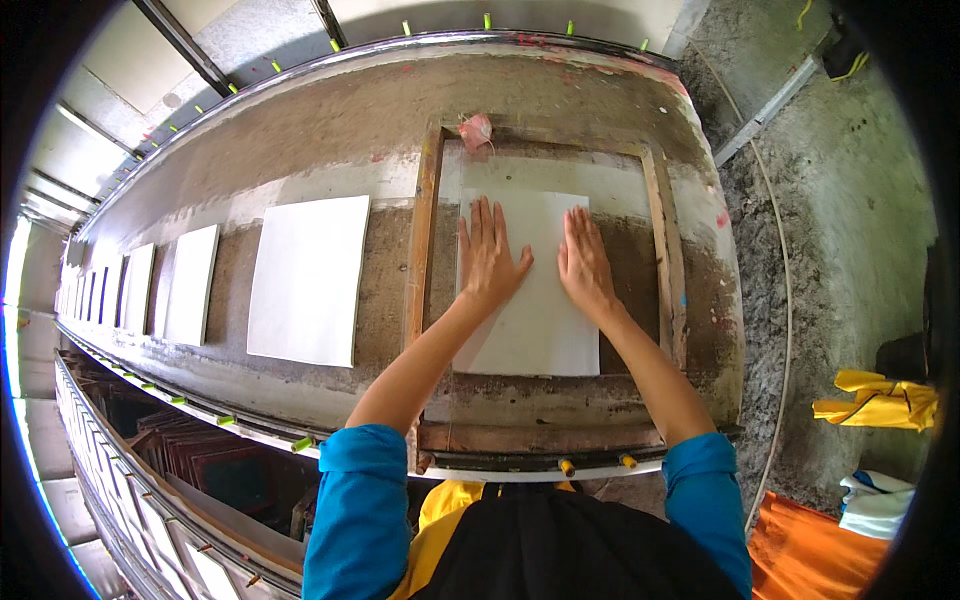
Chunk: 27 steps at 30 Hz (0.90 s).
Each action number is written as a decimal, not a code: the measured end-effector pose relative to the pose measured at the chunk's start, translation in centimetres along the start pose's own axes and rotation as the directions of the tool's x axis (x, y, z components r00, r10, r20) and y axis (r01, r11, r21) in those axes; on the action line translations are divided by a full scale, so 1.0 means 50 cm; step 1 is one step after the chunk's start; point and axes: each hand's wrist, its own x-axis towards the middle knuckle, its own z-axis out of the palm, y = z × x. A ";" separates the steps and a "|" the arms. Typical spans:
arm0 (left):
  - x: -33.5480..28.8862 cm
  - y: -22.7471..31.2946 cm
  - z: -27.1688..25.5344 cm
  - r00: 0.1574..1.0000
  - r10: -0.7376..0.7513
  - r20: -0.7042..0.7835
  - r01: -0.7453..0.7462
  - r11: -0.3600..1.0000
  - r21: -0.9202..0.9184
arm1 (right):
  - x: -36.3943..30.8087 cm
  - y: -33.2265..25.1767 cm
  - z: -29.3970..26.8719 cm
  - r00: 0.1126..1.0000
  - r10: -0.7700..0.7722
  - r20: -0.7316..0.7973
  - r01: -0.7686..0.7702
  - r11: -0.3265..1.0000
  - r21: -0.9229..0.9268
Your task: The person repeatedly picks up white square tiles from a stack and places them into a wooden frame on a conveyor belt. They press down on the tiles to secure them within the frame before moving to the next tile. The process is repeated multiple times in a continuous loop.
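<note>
My left hand (pixel 487 262) lies palm down with its fingers stretched out, over the left part of a white rectangular sheet (pixel 530 330). Over the same sheet's right edge, my right hand (pixel 586 264) is flat too, fingers straight and pointing away from me. Neither hand grips anything. A wooden frame (pixel 427 225) surrounds the sheet on the long brown-stained table (pixel 300 120). The sheet looks duller than those outside the frame; whether a thin mesh covers it I cannot tell. At the frame's far left corner sits a crumpled pinkish scrap (pixel 476 132).
More white sheets (pixel 309 280) run in a row leftward along the table. Yellow-green pegs (pixel 303 444) stick out along its rails. A rack of dark frames (pixel 230 485) stands at lower left. Yellow cloth (pixel 875 400) and orange cloth (pixel 810 545) are at the right.
</note>
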 end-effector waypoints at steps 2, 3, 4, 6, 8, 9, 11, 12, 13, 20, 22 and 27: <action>0.034 -0.006 0.014 0.999 -0.013 -0.041 0.012 1.000 -0.025 | 0.034 0.017 0.027 0.997 0.074 -0.010 -0.074 0.997 0.009; 0.048 -0.007 0.020 0.998 -0.017 -0.064 0.014 0.999 -0.050 | 0.045 0.026 0.032 0.998 0.065 -0.023 -0.066 0.997 -0.051; 0.059 -0.007 0.026 0.996 -0.019 -0.091 0.012 0.997 -0.077 | 0.049 0.030 0.037 0.996 0.082 -0.028 -0.084 0.995 -0.047; 0.058 -0.010 0.031 0.995 -0.016 -0.102 0.007 0.995 -0.095 | 0.049 0.032 0.047 0.992 0.119 -0.038 -0.120 0.992 -0.039; 0.057 -0.014 0.037 0.993 -0.015 -0.118 0.003 0.995 -0.101 | 0.053 0.024 0.043 0.992 0.115 -0.048 -0.116 0.993 -0.014; 0.055 -0.016 0.039 0.993 -0.019 -0.119 0.007 0.995 -0.097 | 0.051 0.021 0.043 0.992 0.114 -0.052 -0.114 0.993 -0.001; 0.057 -0.012 0.036 0.992 -0.012 -0.124 0.002 0.997 -0.081 | 0.053 0.028 0.045 0.991 0.106 -0.086 -0.108 0.994 -0.018; 0.053 -0.007 0.034 0.993 -0.011 -0.121 0.002 0.997 -0.072 | 0.050 0.028 0.046 0.990 0.102 -0.101 -0.105 0.994 -0.026; 0.054 -0.006 0.030 0.992 -0.012 -0.129 0.004 0.998 -0.063 | 0.052 0.025 0.041 0.990 0.103 -0.094 -0.106 0.994 -0.028; -0.027 -0.017 0.000 0.995 -0.001 -0.096 -0.002 1.000 -0.031 | -0.021 -0.005 0.014 0.990 0.097 -0.102 -0.102 0.994 -0.044; -0.062 -0.033 -0.017 0.997 0.046 -0.067 -0.047 0.999 -0.021 | -0.068 -0.026 -0.010 0.994 0.077 -0.081 -0.081 0.996 -0.044; -0.141 -0.043 -0.116 0.986 0.122 0.113 -0.128 0.990 0.051 | -0.170 -0.035 -0.104 0.992 -0.057 0.116 0.070 0.992 -0.107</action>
